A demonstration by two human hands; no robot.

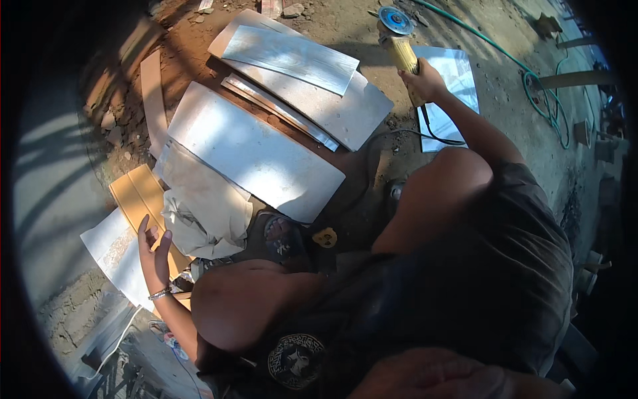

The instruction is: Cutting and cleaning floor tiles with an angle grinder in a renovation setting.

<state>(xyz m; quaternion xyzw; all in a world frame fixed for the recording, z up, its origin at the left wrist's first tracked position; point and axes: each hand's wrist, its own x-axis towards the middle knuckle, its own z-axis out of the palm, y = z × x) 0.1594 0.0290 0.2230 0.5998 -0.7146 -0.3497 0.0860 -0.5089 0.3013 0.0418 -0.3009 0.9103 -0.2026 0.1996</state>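
Observation:
My right hand [425, 81] grips an angle grinder [403, 56] by its yellow body. Its blue disc [395, 20] points away from me at the far right, and a black cord runs down from its near end past a glossy pale tile [458, 80]. My left hand [154, 256] is open with fingers apart and nothing held. It is raised in front of an orange-yellow grooved box or panel [139, 193]; whether they touch I cannot tell. Right of that hand lies a crumpled pale cloth or sack [206, 223].
A large pale slab [259, 156] lies in front of me. Beyond it, a grey wood-grain plank [292, 56] rests on another slab [372, 113], with narrow strips [279, 110] alongside. A green hose [465, 33] crosses the dirt at right. Broken rubble [113, 126] lies at left.

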